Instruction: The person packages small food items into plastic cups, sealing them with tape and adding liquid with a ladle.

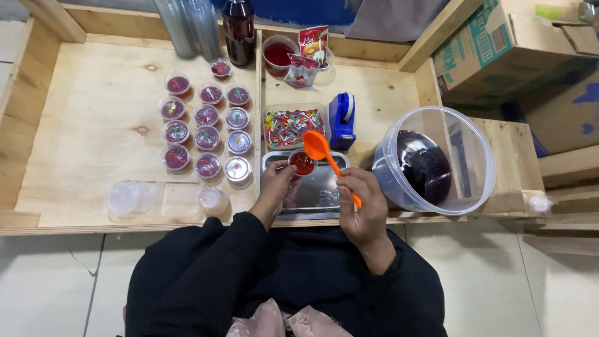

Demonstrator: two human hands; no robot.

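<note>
Orange spoon (319, 150); red jelly cup (302, 163); blue tape dispenser (341, 120); silver tray (315, 193); black sleeves (206, 274).

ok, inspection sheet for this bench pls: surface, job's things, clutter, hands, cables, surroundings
Surface: plywood tray bench, steel tray near the front edge.
Job's things: small cup of red jelly; orange spoon over it; big clear tub of dark jelly at right.
Clutter: rows of filled cups, box of coloured picks, blue tape dispenser, dark bottle, sachets, loose lids.
Hands: left hand holds the cup; right hand holds the spoon.
Cables: nothing seen.
Surroundings: cardboard boxes at right, tiled floor.
</note>
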